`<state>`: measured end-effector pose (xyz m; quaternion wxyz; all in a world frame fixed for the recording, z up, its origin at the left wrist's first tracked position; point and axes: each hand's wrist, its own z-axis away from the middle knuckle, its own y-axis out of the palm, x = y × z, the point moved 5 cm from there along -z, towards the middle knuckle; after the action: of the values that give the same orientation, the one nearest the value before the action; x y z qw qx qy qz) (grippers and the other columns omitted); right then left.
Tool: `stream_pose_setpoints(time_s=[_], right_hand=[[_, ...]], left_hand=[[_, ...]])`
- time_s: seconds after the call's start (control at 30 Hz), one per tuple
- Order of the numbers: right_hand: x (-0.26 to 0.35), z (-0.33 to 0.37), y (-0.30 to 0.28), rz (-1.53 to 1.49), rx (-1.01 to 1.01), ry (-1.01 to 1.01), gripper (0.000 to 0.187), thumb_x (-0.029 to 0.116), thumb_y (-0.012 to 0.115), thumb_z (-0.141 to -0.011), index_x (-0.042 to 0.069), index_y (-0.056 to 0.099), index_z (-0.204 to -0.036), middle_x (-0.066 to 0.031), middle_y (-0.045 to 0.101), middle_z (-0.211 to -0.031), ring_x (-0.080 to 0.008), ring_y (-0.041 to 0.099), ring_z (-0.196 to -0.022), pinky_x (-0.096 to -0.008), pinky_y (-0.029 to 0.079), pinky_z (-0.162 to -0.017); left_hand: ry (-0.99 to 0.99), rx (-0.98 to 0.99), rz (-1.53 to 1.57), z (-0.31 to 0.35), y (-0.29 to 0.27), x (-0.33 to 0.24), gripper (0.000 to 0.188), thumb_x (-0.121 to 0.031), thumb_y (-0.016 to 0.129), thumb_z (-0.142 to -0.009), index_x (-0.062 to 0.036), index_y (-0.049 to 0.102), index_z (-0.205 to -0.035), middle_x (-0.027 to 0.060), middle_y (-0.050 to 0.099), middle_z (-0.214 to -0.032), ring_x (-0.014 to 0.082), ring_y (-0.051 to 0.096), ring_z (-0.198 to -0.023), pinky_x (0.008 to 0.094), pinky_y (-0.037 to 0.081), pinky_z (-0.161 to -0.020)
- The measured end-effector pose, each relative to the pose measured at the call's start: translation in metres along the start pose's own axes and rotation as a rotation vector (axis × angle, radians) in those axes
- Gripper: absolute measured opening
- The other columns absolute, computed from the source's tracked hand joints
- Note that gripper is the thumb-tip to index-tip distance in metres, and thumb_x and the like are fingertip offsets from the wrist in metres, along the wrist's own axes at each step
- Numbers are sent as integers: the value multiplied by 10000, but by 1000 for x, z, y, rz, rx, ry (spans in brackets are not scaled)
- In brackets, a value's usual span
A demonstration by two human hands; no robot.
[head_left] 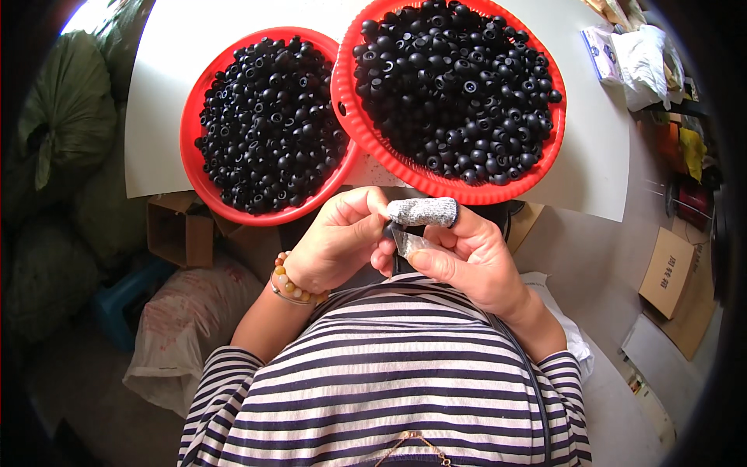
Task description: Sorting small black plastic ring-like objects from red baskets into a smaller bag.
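My left hand (338, 237), with beads and a thin bangle at its wrist, is closed in a pinch on a small black round piece (388, 230). Against it, my right hand (478, 261) grips a pointed, glossy, see-through wedge-shaped piece (410, 244) between thumb and fingers; its exact kind I cannot tell. A grey knitted finger sleeve (424, 211) covers my right index finger. Both hands meet in front of my striped shirt, just below two red basins. The left basin (192, 152) and the right basin (557, 128) are heaped with black round caps, many showing hollow undersides.
The right basin's edge overlaps the left one on a white table (595, 156). Under the table stand an open cardboard box (180, 231) and a pale woven sack (191, 323). Green sacks (66, 101) line the left side. Flat cardboard (668, 272) leans at the right.
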<state>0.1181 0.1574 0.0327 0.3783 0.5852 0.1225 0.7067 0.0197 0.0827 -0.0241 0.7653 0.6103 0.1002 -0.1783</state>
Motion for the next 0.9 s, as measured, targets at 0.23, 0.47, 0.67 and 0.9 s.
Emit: stream_pose_setpoints(time_s=[0.23, 0.47, 0.67, 0.9], right_hand=[[-2, 0, -1, -14, -10, -17, 321, -7, 496, -852, 14, 459, -1170, -65, 576, -989, -125, 561, -896, -266, 451, -810], [-10, 1, -2, 9, -73, -78, 284, -4, 492, -857, -8, 476, -1141, -78, 583, -964, -128, 570, -867, -270, 459, -798], [0, -3, 2, -26, -38, -49, 292, 55, 470, -884, -30, 445, -1162, -85, 579, -948, -124, 560, -850, -277, 463, -769], [-5, -8, 0, -80, -37, -53, 317, 95, 519, -868, -29, 425, -1144, -98, 560, -950, -137, 568, -795, -277, 474, -720]], left_hand=[[14, -39, -50, 0, 0, 1, 158, -201, 521, -869, -54, 464, -872, 48, 557, -713, 78, 534, -534, 240, 506, -510], [13, -66, -84, -1, 2, 1, 190, -228, 529, -866, -61, 440, -843, 32, 530, -654, 68, 518, -499, 234, 497, -472], [-23, -2, 51, 0, 5, 1, 124, -177, 483, -891, -57, 500, -869, 39, 532, -695, 85, 503, -534, 248, 492, -533], [-90, -15, 3, -1, 4, 2, 165, -210, 481, -893, -52, 504, -851, 33, 530, -688, 86, 495, -520, 253, 494, -533]])
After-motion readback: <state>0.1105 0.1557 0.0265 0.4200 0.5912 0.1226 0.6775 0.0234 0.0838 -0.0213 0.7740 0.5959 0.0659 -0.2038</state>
